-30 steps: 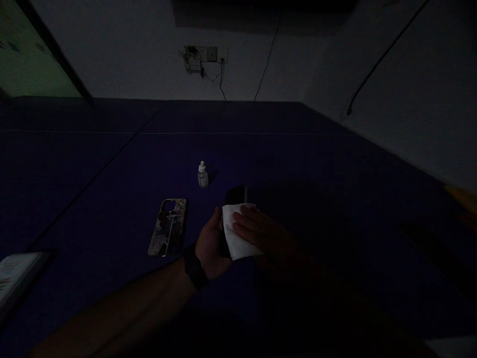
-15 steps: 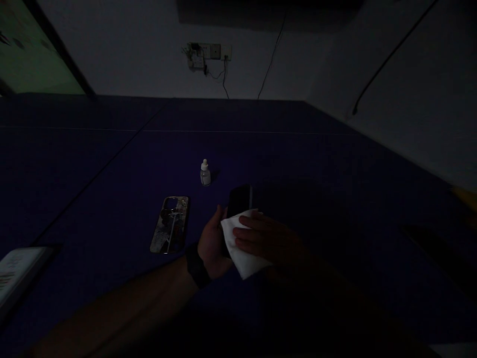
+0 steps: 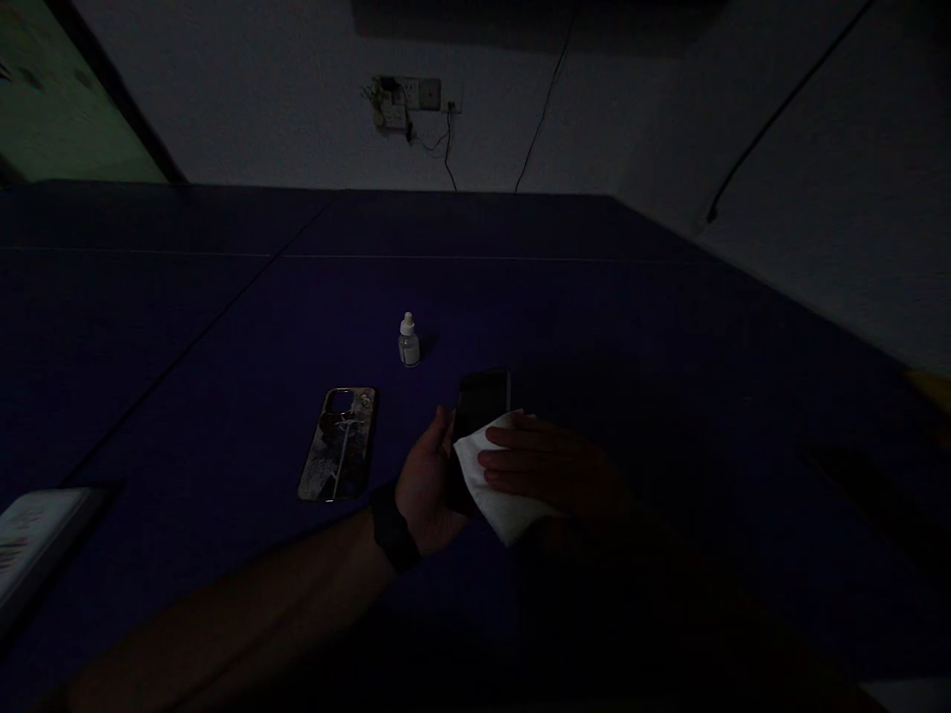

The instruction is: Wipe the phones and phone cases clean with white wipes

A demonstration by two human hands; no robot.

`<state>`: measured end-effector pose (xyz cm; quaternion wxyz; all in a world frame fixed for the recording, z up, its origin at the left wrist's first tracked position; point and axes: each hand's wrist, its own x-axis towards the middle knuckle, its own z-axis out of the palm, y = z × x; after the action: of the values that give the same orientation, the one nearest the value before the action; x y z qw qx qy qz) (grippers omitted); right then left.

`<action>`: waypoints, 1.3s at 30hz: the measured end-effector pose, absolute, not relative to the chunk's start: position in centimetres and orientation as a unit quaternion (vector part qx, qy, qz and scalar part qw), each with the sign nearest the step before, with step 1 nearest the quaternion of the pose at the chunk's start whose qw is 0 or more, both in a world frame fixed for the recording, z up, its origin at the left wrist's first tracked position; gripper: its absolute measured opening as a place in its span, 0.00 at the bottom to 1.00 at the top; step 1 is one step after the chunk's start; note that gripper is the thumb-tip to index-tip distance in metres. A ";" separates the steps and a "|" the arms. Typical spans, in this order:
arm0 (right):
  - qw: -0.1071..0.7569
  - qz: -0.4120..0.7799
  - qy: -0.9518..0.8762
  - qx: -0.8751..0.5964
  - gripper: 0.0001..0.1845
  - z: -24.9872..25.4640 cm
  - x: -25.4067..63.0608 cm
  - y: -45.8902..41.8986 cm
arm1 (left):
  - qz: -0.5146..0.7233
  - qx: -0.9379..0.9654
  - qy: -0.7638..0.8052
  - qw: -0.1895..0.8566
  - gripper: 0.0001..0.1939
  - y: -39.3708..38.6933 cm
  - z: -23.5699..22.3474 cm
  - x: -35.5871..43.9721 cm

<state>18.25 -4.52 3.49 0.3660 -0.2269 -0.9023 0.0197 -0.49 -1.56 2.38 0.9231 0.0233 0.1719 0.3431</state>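
Observation:
My left hand (image 3: 429,492), with a dark watch (image 3: 393,527) on its wrist, holds a dark phone (image 3: 482,394) from its left side and from below. Over the lower part of the phone lies a white cloth (image 3: 496,487). My right hand (image 3: 550,463) presses this cloth against the phone, its fingers stretched across the top. To the left, a phone case (image 3: 340,446) with a dark picture and a camera cutout rests flat on the surface. Behind it stands a small dropper bottle (image 3: 408,343) with a white cap. My right palm and forearm fade into shadow.
The room is dim, and a dark blue surface (image 3: 475,297) spreads to the wall. A white box (image 3: 37,540) sits at the left edge. Wall sockets (image 3: 416,96) with cables are at the back. Something yellow (image 3: 932,388) shows at the far right.
My right hand and the cloth have shifted slightly to the right across the phone. My left hand keeps its hold; the case and bottle stay in place.

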 end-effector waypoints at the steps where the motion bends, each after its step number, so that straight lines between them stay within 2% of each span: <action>1: 0.377 0.012 -0.893 -0.246 0.26 3.4 18.3 -4.5 | 0.360 0.034 0.175 0.916 0.26 -1.6 2.5 -0.4; 4: 0.377 0.001 -0.880 -0.290 0.26 3.2 18.0 -4.5 | 0.368 0.030 0.178 0.912 0.26 -1.5 2.8 -0.3; 9: 0.357 0.040 -0.911 -0.200 0.29 3.5 17.7 -4.5 | 0.293 -0.026 0.160 0.942 0.30 -1.5 2.6 -0.8; 15: 0.386 0.017 -0.881 -0.271 0.26 3.1 18.1 -4.5 | 0.362 0.035 0.165 0.917 0.25 -1.4 2.5 -0.5; 20: 0.356 0.057 -0.910 -0.205 0.31 3.0 17.9 -4.7 | 0.301 -0.019 0.135 0.944 0.26 -1.5 2.4 -0.7; 25: 0.402 0.020 -0.884 -0.237 0.26 3.3 18.5 -4.4 | 0.362 0.035 0.151 0.919 0.22 -1.4 2.4 -0.5; 30: 0.348 0.029 -0.914 -0.206 0.28 3.6 17.9 -4.6 | 0.302 -0.002 0.134 0.944 0.26 -1.5 2.5 -0.6; 36: 0.398 0.034 -0.891 -0.216 0.25 3.6 18.6 -4.4 | 0.362 0.039 0.150 0.919 0.25 -1.6 2.8 -0.3; 39: 0.388 0.024 -0.891 -0.233 0.26 3.6 18.1 -4.5 | 0.354 0.031 0.149 0.923 0.26 -1.5 2.9 -0.4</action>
<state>18.07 -4.47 3.59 0.3879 -0.2332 -0.8914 0.0240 -0.43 -1.50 2.88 0.9227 0.0314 0.1492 0.3541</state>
